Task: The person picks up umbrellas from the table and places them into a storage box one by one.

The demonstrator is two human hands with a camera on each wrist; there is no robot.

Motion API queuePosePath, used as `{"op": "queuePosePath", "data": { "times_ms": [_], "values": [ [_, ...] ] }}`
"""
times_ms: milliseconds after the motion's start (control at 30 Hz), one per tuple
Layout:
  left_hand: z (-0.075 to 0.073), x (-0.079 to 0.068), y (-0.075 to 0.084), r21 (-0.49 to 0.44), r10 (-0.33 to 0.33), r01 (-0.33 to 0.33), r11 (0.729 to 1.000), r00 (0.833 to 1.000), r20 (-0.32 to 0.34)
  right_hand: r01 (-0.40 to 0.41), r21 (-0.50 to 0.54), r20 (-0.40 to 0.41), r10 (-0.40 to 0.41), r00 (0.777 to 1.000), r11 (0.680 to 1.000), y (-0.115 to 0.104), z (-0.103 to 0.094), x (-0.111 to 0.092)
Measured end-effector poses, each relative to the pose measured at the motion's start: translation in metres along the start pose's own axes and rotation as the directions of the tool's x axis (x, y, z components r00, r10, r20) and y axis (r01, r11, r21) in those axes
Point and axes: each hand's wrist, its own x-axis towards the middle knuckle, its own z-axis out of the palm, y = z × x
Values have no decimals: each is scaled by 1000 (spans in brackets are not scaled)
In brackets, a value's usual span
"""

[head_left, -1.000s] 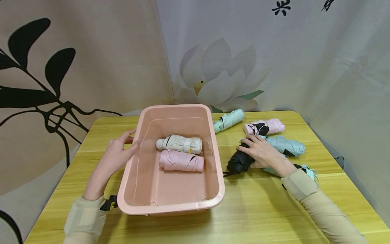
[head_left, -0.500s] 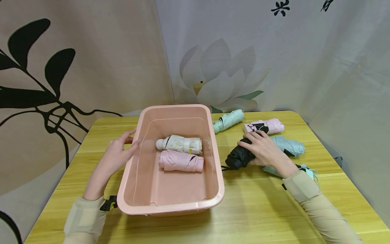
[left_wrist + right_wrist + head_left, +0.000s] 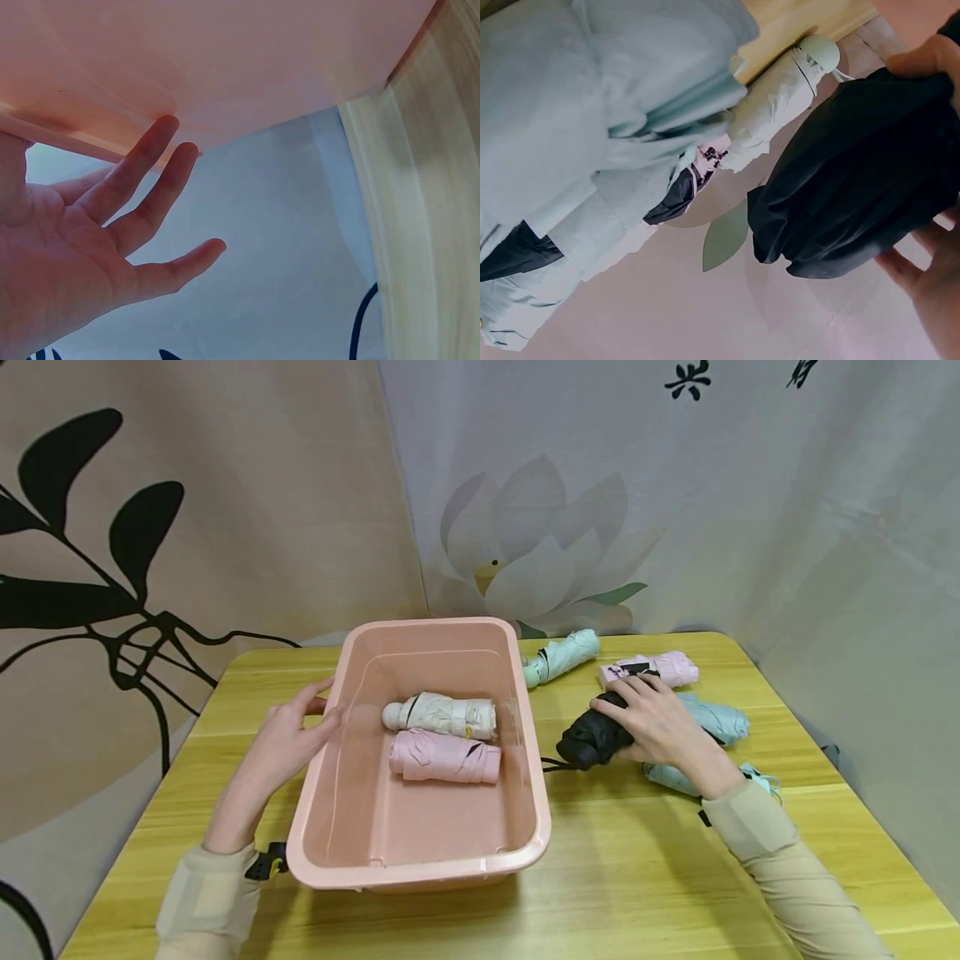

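My right hand [image 3: 663, 720] grips a folded black umbrella [image 3: 592, 737], its strap dangling towards the bin. In the right wrist view the thumb lies on one side of the black umbrella [image 3: 855, 180] and fingers on the other. My left hand [image 3: 288, 739] touches the left rim of a pink plastic bin [image 3: 420, 864], fingers fairly straight; the left wrist view has them spread by the bin's outer wall [image 3: 247, 67]. Inside the bin lie a folded white umbrella [image 3: 450, 716] and a folded pink umbrella [image 3: 442, 757], side by side.
Behind the bin's right side lies a mint umbrella [image 3: 566, 656]. A lilac umbrella [image 3: 675, 668], a light blue umbrella [image 3: 716, 718] and another pale blue one [image 3: 667, 778] are around my right hand on the wooden table [image 3: 615, 877]. A printed curtain [image 3: 562, 485] hangs behind.
The right hand has lifted the black umbrella slightly, moving it a little up and to the right in the head view. My left hand and the bin hold nearly still.
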Motion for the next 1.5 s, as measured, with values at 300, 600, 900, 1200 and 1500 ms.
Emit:
{"op": "queuePosePath", "data": {
  "times_ms": [300, 600, 900, 1200, 1500],
  "values": [
    [2, 0, -2, 0, 0, 0, 1000, 1000, 0, -3, -10, -42, 3, 999, 1000, 1, -6, 3],
    [3, 0, -2, 5, -2, 2, 1000, 1000, 1, -35, -21, -64, 33, 997, 999, 4, -14, 4],
    [1, -1, -1, 13, 7, -7, 1000, 1000, -2, -35, -13, -121, 33, 992, 999, 11, -22, 7],
    [1, -1, -1, 9, 9, -9, 1000, 1000, 3, -72, -34, -111, 67, 992, 997, 16, -34, 12],
    [1, 0, -1, 2, 11, -11, 1000, 1000, 4, -63, -48, -120, 57, 991, 997, 14, -47, 24]
  ]
}}
